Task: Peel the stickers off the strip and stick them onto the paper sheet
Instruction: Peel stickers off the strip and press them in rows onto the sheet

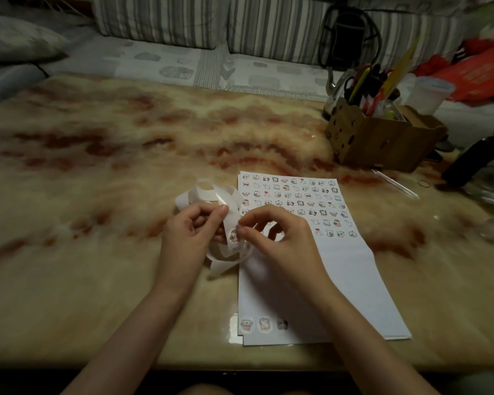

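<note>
Centrally, I logged: left hand (194,226) curled round the looped white strip (208,195), held over the marbled table (97,166) just left of the paper sheet (354,269) | right hand (280,235), thumb and forefinger pinching at a sticker (233,235) on that strip, seemingly a cartoon face | sheet's far half bore sticker rows (294,195).

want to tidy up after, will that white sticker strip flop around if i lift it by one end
Probably floppy: the sticker strip curls in loose loops above and below the left hand. Likely very light, as those thin loops stand up off the table unsupported. It may slide easily on that glossy top.
</note>
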The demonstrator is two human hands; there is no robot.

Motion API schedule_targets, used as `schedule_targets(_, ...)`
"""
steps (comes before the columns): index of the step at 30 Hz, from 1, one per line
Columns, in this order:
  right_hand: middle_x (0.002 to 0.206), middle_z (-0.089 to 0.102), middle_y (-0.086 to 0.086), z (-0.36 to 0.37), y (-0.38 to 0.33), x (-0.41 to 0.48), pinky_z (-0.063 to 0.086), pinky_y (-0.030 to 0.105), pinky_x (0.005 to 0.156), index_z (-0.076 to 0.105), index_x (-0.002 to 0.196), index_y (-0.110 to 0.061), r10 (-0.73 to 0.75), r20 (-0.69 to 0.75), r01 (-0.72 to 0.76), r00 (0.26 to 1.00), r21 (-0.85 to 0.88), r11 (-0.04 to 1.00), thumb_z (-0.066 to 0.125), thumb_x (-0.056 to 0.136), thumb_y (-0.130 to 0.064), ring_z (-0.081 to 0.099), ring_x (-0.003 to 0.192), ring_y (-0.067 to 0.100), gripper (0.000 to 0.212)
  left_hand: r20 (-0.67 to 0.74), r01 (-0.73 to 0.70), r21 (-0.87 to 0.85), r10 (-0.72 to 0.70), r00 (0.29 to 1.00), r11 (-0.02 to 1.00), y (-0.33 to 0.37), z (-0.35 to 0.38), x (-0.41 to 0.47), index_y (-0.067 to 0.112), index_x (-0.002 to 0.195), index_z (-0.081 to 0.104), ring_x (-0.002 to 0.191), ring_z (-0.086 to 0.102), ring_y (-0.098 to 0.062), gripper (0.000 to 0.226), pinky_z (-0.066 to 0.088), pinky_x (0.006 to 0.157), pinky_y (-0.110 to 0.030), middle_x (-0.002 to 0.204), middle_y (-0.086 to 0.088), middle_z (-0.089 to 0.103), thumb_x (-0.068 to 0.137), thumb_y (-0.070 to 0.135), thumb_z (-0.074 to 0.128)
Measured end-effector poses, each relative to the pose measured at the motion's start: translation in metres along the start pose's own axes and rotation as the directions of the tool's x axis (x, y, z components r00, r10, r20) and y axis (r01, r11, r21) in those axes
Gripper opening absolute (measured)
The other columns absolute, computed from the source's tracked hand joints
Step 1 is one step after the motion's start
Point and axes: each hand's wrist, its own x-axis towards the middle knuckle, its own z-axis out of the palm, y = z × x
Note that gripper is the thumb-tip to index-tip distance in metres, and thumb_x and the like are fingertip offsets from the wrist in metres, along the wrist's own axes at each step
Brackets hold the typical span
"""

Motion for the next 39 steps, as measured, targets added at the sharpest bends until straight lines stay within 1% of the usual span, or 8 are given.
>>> schedule_targets(6, 0.074, 0.068, -0.009, 0.004, -0.001, 0.002, 0.039, 0.012, 0.061, 0.068, 0.081, -0.018, 0.043, 0.01, -0.044, 0.999, 0.132, 0.99, 0.075, 0.076, -0.003, 0.055, 0.068, 0.0, 0.017, -0.016, -0.03, 0.028, 0.03, 0.999, 0.999, -0.002, -0.003, 0.001, 0.016, 0.078, 0.066, 0.06, 0.063, -0.003, 0.009, 0.053, 0.059, -0.017, 0.065, 0.009, 0.069, 0.086, 0.014, 0.062)
schedule_targets(11, 0.073, 0.068, -0.014, 0.002, 0.002, 0.007, 0.042, 0.017, 0.063, 0.068, 0.079, -0.021, 0.057, -0.021, -0.053, 0.998, 0.147, 0.988, 0.073, 0.078, -0.004, 0.057, 0.068, 0.0, 0.018, 0.06, -0.026, 0.007, 0.026, 0.998, 1.0, 0.0, -0.001, 0.0, 0.015, 0.078, 0.068, 0.061, 0.063, -0.007, 0.022, 0.051, 0.063, -0.017, 0.066, 0.006, 0.069, 0.081, 0.033, 0.056)
schedule_targets(17, 0.077, 0.069, -0.013, -0.002, 0.005, 0.007, 0.045, 0.023, 0.066, 0.069, 0.081, -0.022, 0.034, -0.047, -0.03, 0.998, 0.07, 0.997, 0.073, 0.08, -0.005, 0.06, 0.073, 0.004, 0.018, 0.136, -0.081, 0.044, 0.074, 0.988, 0.996, -0.001, 0.002, -0.002, 0.002, 0.079, 0.068, 0.057, 0.062, -0.005, 0.007, 0.05, 0.06, -0.014, 0.064, 0.002, 0.068, 0.084, 0.004, 0.064)
schedule_targets(21, 0.081, 0.068, -0.006, -0.002, 0.007, 0.006, 0.043, 0.018, 0.063, 0.07, 0.081, -0.02, -0.016, -0.05, 0.016, 0.999, 0.001, 1.0, 0.073, 0.08, -0.006, 0.058, 0.073, 0.007, 0.014, 0.134, -0.095, 0.046, 0.089, 0.987, 0.994, 0.0, 0.001, -0.002, 0.007, 0.077, 0.069, 0.058, 0.063, -0.006, 0.009, 0.051, 0.061, -0.015, 0.065, 0.002, 0.069, 0.084, 0.005, 0.064)
schedule_targets(25, 0.082, 0.069, -0.003, -0.002, 0.007, 0.006, 0.042, 0.019, 0.063, 0.07, 0.081, -0.016, -0.03, -0.047, 0.03, 0.998, -0.004, 1.0, 0.073, 0.079, -0.007, 0.058, 0.073, 0.009, 0.01, 0.131, -0.121, 0.073, 0.111, 0.985, 0.99, 0.003, 0.001, -0.004, 0.015, 0.074, 0.068, 0.059, 0.061, 0.001, 0.015, 0.048, 0.061, -0.01, 0.065, 0.01, 0.069, 0.084, 0.004, 0.064)
schedule_targets(32, 0.084, 0.065, -0.004, -0.002, 0.008, 0.004, 0.038, 0.015, 0.062, 0.067, 0.078, -0.016, -0.027, -0.03, 0.026, 0.999, -0.034, 0.999, 0.072, 0.08, -0.008, 0.055, 0.072, 0.007, 0.01, 0.124, -0.121, 0.101, 0.108, 0.986, 0.987, 0.001, 0.0, -0.003, 0.011, 0.075, 0.07, 0.059, 0.061, -0.002, 0.01, 0.049, 0.061, -0.012, 0.065, 0.005, 0.069, 0.083, 0.008, 0.065)
schedule_targets(37, 0.087, 0.059, -0.008, -0.002, 0.009, -0.001, 0.037, 0.013, 0.064, 0.063, 0.082, -0.015, -0.091, -0.006, 0.089, 0.996, -0.132, 0.987, 0.064, 0.085, -0.014, 0.053, 0.078, 0.006, 0.003, 0.121, -0.112, 0.111, 0.098, 0.988, 0.988, 0.0, 0.0, -0.003, 0.007, 0.074, 0.069, 0.058, 0.062, -0.004, 0.011, 0.05, 0.061, -0.015, 0.064, 0.003, 0.068, 0.084, 0.008, 0.064)
schedule_targets(39, 0.088, 0.058, -0.008, -0.004, 0.008, -0.003, 0.038, 0.015, 0.065, 0.062, 0.082, -0.016, -0.109, -0.008, 0.108, 0.994, -0.123, 0.987, 0.062, 0.085, -0.012, 0.054, 0.083, 0.008, 0.004, 0.109, -0.105, 0.106, 0.094, 0.99, 0.989, -0.001, 0.0, -0.002, 0.006, 0.074, 0.068, 0.057, 0.062, -0.004, 0.012, 0.049, 0.06, -0.013, 0.064, 0.005, 0.068, 0.085, 0.006, 0.063)
